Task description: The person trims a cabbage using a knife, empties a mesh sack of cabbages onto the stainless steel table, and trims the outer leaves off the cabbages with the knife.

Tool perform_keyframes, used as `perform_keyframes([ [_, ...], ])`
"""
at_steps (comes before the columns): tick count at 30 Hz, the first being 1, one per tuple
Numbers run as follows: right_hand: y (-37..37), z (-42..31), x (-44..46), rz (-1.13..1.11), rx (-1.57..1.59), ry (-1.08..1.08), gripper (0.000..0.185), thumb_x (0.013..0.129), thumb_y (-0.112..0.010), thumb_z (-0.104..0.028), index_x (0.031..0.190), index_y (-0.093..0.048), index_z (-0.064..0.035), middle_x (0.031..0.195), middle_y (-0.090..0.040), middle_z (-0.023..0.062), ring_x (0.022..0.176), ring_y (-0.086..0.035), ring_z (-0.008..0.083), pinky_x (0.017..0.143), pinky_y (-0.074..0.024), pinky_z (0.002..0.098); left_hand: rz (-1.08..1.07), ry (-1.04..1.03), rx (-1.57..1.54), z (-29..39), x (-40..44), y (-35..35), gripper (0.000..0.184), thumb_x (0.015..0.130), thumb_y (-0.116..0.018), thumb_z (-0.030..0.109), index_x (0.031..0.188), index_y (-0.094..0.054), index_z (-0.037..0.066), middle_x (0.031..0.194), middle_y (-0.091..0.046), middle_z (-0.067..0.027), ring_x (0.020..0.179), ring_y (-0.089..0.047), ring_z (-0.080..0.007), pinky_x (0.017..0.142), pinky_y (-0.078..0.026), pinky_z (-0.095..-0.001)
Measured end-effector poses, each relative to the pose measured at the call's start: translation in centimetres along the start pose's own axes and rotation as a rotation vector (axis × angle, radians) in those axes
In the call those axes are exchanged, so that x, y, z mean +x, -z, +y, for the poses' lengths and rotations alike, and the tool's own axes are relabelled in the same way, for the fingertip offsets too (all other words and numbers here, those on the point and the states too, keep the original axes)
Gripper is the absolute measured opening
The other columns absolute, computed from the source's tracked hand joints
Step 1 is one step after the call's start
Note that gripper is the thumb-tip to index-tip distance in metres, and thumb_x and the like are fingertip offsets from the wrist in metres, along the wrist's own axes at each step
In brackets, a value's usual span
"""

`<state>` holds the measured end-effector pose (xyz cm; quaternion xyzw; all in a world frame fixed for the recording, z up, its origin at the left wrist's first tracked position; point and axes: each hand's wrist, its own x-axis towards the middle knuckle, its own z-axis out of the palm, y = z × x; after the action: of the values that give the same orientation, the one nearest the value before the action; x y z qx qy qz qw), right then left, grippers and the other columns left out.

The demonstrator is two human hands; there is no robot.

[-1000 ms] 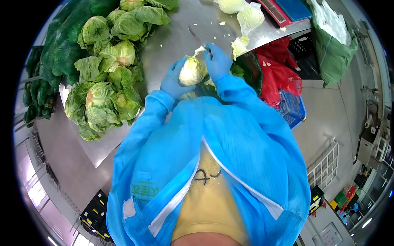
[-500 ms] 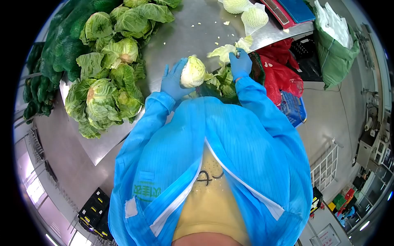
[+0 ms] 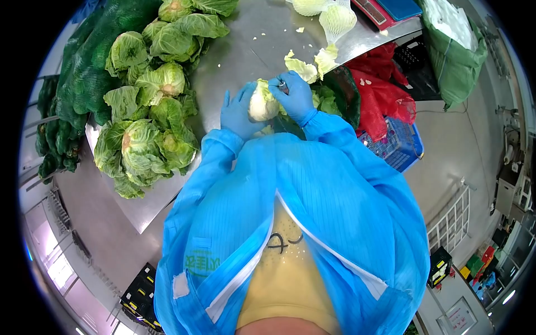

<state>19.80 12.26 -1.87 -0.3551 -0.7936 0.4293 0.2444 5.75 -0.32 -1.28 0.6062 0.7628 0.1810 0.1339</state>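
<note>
A pale, trimmed cabbage (image 3: 262, 103) rests at the metal table's near edge, between my two blue-gloved hands. My left hand (image 3: 240, 110) cups its left side, thumb and fingers spread around it. At the upper right of the cabbage is my right hand (image 3: 293, 96), its fingers curled around a small knife (image 3: 283, 87), whose blade is mostly hidden. Loose leaves (image 3: 302, 68) lie on the table beyond my right hand. More green leaves (image 3: 328, 100) are in a dark container to the right of it.
Several untrimmed cabbages (image 3: 144, 146) are piled on the table's left, beside green mesh sacks (image 3: 92, 67). Net-wrapped cabbages (image 3: 337, 22) and a red scale (image 3: 375, 12) stand at the back right. Red mesh bags (image 3: 379, 95) hang over a blue crate (image 3: 397, 144); a green sack (image 3: 459, 72) stands beyond.
My right hand went out to the loose leaves on the right, then came back to the cabbage. A pale leaf now lies on the table there. My left hand stays at the cabbage.
</note>
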Motion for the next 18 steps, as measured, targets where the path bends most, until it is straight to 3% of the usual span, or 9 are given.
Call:
perform_keyframes([
  [4,0.2,-0.6,-1.6,0.125,0.339,-0.017,0.02,0.078,-0.064,-0.022,0.088,-0.06,-0.0056,0.08,-0.057,0.0105,0.073,-0.059,0.0232,0.065,-0.0476,0.0335,0.014,0.04,-0.006,-0.1,0.0,0.0,0.099,0.052,-0.078,0.048,0.134,-0.036,0.011,0.133,-0.045,-0.0086,0.122,-0.044,-0.0247,0.108,-0.02,-0.0494],
  [6,1.0,-0.6,-2.0,0.294,0.384,-0.18,0.015,0.074,-0.069,-0.012,0.083,-0.059,-0.004,0.072,-0.057,0.0054,0.059,-0.05,0.0138,0.055,-0.0431,0.0269,0.037,0.056,-0.027,-0.3,-0.2,-0.2,0.099,0.052,-0.078,0.047,0.134,-0.036,0.011,0.132,-0.045,-0.0091,0.121,-0.044,-0.0259,0.108,-0.021,-0.05],
  [10,0.7,1.2,-2.1,0.259,-0.029,-0.137,0.028,0.074,-0.065,-0.021,0.099,-0.062,-0.0079,0.091,-0.055,0.0095,0.072,-0.057,0.0187,0.067,-0.0473,0.031,0.052,0.054,-0.133,-0.5,0.0,-0.3,0.102,0.053,-0.079,0.047,0.136,-0.032,0.01,0.13,-0.046,-0.0113,0.12,-0.045,-0.0291,0.106,-0.022,-0.0514],
  [11,0.4,1.7,-2.1,0.208,0.064,-0.118,0.042,0.072,-0.068,-0.029,0.109,-0.061,-0.0097,0.096,-0.054,0.0104,0.074,-0.056,0.0193,0.069,-0.0469,0.0321,0.051,0.049,-0.13,-0.4,-0.1,-0.3,0.102,0.053,-0.079,0.047,0.136,-0.032,0.01,0.13,-0.046,-0.0113,0.12,-0.045,-0.0291,0.106,-0.022,-0.0514],
  [12,0.0,2.1,-2.1,0.213,0.066,-0.119,0.042,0.072,-0.068,-0.029,0.109,-0.061,-0.0097,0.096,-0.054,0.0104,0.074,-0.056,0.0193,0.069,-0.0469,0.0321,0.063,0.084,-0.139,-0.3,-0.3,-0.3,0.103,0.054,-0.079,0.047,0.137,-0.03,0.011,0.13,-0.047,-0.0113,0.119,-0.045,-0.0293,0.106,-0.023,-0.0512],
  [14,-0.8,3.0,-2.3,-0.017,0.136,-0.181,0.058,0.07,-0.071,-0.04,0.117,-0.057,-0.0096,0.096,-0.055,0.0118,0.077,-0.057,0.0217,0.071,-0.0467,0.0338,0.073,0.116,-0.145,0.0,-0.6,-0.2,0.104,0.054,-0.079,0.046,0.138,-0.028,0.011,0.129,-0.047,-0.0114,0.119,-0.045,-0.0295,0.106,-0.023,-0.0509],
  [15,-1.6,4.2,-2.4,-0.073,0.183,-0.162,0.071,0.067,-0.072,-0.049,0.123,-0.053,-0.0083,0.098,-0.058,0.014,0.082,-0.058,0.0237,0.074,-0.0467,0.0349,0.101,0.115,-0.221,0.1,-0.6,0.1,0.104,0.054,-0.081,0.04,0.138,-0.028,0.008,0.126,-0.047,-0.0139,0.116,-0.045,-0.0313,0.101,-0.03,-0.0465],
  [16,-2.4,5.3,-2.6,-0.068,0.187,-0.16,0.071,0.067,-0.072,-0.049,0.123,-0.053,-0.0083,0.098,-0.058,0.014,0.082,-0.058,0.0237,0.074,-0.0467,0.0349,0.13,0.113,-0.296,0.2,-0.5,0.3,0.104,0.053,-0.083,0.033,0.137,-0.029,0.005,0.122,-0.048,-0.0164,0.113,-0.045,-0.0332,0.095,-0.037,-0.0421],
  [18,-4.6,7.7,-3.2,-0.104,0.222,-0.07,0.073,0.066,-0.073,-0.048,0.122,-0.053,-0.0064,0.098,-0.06,0.0152,0.084,-0.058,0.0237,0.076,-0.0465,0.0341,0.15,0.076,-0.163,0.0,-0.8,0.5,0.105,0.052,-0.084,0.032,0.137,-0.029,0.006,0.122,-0.047,-0.0163,0.114,-0.045,-0.0333,0.095,-0.038,-0.0417],
])
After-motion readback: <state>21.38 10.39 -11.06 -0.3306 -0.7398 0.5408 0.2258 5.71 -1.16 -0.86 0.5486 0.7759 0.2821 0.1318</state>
